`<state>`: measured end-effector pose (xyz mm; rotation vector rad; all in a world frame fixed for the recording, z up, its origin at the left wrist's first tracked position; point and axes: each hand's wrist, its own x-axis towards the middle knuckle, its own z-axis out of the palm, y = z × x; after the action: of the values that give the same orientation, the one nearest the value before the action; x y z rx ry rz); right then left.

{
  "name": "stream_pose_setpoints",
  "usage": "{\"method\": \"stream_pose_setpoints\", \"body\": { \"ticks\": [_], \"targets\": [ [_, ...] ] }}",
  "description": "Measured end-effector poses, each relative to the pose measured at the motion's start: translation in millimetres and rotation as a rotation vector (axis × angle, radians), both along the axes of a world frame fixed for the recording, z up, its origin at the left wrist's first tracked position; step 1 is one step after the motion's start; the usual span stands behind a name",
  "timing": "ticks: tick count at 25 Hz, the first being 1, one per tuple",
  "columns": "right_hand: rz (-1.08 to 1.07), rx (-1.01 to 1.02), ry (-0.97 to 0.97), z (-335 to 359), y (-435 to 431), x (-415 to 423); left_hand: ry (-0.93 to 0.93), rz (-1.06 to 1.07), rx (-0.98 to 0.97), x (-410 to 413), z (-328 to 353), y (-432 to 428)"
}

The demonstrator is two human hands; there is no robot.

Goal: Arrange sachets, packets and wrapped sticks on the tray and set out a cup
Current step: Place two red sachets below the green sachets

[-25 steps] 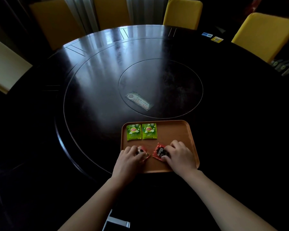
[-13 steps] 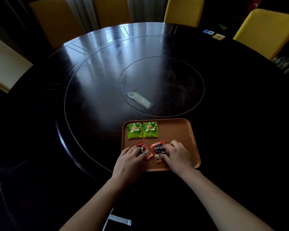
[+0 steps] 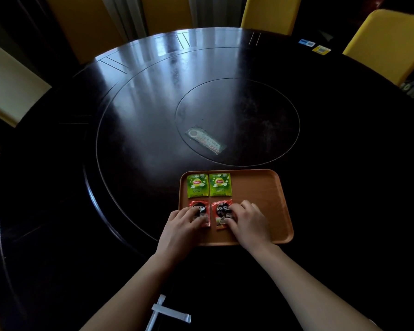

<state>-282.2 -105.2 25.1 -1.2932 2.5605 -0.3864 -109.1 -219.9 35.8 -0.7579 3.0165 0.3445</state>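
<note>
An orange-brown tray (image 3: 261, 194) lies on the dark round table near me. Two green tea sachets (image 3: 197, 185) (image 3: 220, 184) sit side by side at its far left corner. Below them lie two red coffee packets. My left hand (image 3: 181, 229) rests its fingertips on the left red packet (image 3: 197, 206). My right hand (image 3: 249, 223) presses its fingers on the right red packet (image 3: 221, 211). Both packets lie flat on the tray, side by side. Two white wrapped sticks (image 3: 167, 311) lie crossed at the table's near edge between my forearms. No cup is in view.
A clear plastic-wrapped item (image 3: 206, 140) lies on the table's inner disc beyond the tray. Yellow chairs (image 3: 387, 41) ring the table. Two small cards, blue (image 3: 307, 43) and yellow (image 3: 321, 49), sit at the far right edge.
Both hands have turned the two red packets from tilted to straight and slid them up under the green sachets. The camera view has shifted slightly.
</note>
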Motion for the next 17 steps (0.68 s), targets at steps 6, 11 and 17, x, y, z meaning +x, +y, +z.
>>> {"method": "stream_pose_setpoints", "body": {
  "ticks": [6,11,17],
  "targets": [
    [-0.013,0.007,0.010,-5.0,-3.9,4.3,-0.049,0.006,-0.033,3.8,-1.1,-3.7],
    [-0.022,-0.006,0.019,-4.2,-9.1,5.6,-0.021,0.034,-0.023,-0.8,1.5,-7.1],
    [-0.013,-0.007,0.023,-2.8,-11.7,5.4,-0.004,0.044,-0.008,-1.3,-0.7,-9.1]
  ]
}}
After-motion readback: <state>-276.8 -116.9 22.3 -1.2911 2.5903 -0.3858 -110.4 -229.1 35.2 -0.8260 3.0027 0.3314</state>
